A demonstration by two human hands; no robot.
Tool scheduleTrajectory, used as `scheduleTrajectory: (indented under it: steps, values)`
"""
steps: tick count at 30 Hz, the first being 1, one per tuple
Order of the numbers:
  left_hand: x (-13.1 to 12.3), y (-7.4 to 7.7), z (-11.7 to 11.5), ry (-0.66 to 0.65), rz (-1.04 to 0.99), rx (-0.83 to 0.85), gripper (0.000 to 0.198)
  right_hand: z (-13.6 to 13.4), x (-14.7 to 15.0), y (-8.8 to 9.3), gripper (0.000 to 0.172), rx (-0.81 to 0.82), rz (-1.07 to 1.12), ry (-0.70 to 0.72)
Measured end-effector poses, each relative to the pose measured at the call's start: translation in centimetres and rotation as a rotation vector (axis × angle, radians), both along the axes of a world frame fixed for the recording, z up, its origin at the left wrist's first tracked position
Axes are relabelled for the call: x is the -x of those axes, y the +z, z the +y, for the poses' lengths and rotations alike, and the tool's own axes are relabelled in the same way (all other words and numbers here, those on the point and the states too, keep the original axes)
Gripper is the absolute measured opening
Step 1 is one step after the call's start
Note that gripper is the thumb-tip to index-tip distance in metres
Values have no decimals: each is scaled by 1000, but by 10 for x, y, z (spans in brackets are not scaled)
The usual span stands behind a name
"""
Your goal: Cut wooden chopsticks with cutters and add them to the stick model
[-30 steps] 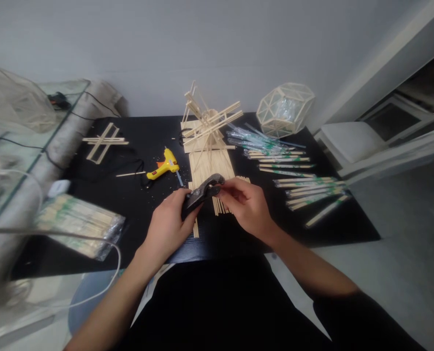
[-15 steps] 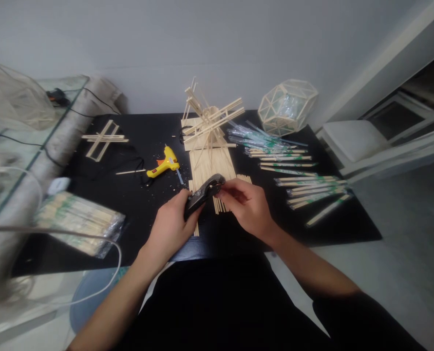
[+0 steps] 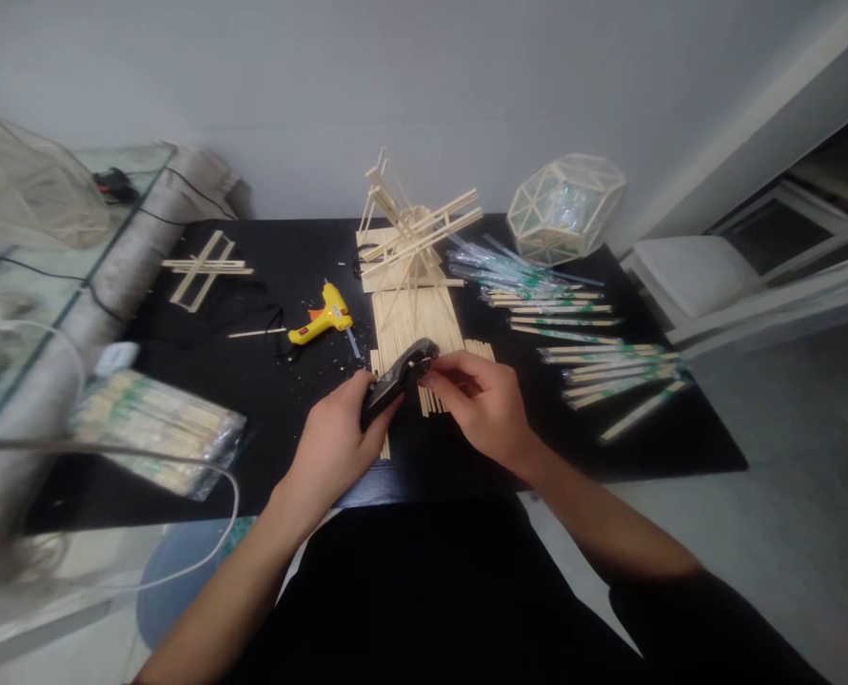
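A dark plier-like hand tool [image 3: 399, 381] slants up and to the right, its handle inside my closed left hand [image 3: 342, 423]. Pinched fingers of my right hand [image 3: 484, 400] meet at the tool's head; whatever small piece they grip there is hidden. Below and behind both hands lies a flat panel of pale wooden sticks [image 3: 420, 323]. At its far end stands a windmill-like structure of sticks [image 3: 413, 243] with crossed arms.
Left of the panel lies a yellow glue gun [image 3: 322, 314]. Stick frames [image 3: 206, 269] rest behind it, with a bag of chopsticks [image 3: 156, 433] nearer me. Wrapped chopsticks [image 3: 609, 366] spread at right, before a faceted stick ball [image 3: 566, 209]. A pale cable [image 3: 209, 464] crosses the left foreground.
The view has shifted very slightly. Both hands keep the same hold at the dark tool, and nothing on the table has visibly moved.
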State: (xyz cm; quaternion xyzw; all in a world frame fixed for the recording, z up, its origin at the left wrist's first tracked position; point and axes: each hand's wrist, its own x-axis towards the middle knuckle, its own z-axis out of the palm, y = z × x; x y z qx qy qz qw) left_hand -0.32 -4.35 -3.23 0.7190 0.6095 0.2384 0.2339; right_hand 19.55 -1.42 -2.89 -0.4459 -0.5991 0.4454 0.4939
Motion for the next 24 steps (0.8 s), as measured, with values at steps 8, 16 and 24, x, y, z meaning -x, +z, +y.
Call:
scheduleTrajectory:
  steps: [8, 16, 24]
  values:
    - [-1, -4, 1, 24, -25, 23, 24, 0, 2, 1, 9, -23, -24, 7]
    - [0, -9, 4, 57, 106, 55, 14, 2, 4, -6, 9, 2, 8, 15]
    - [3, -11, 1, 16, 34, -1, 17, 2, 0, -4, 16, -25, -59, 75]
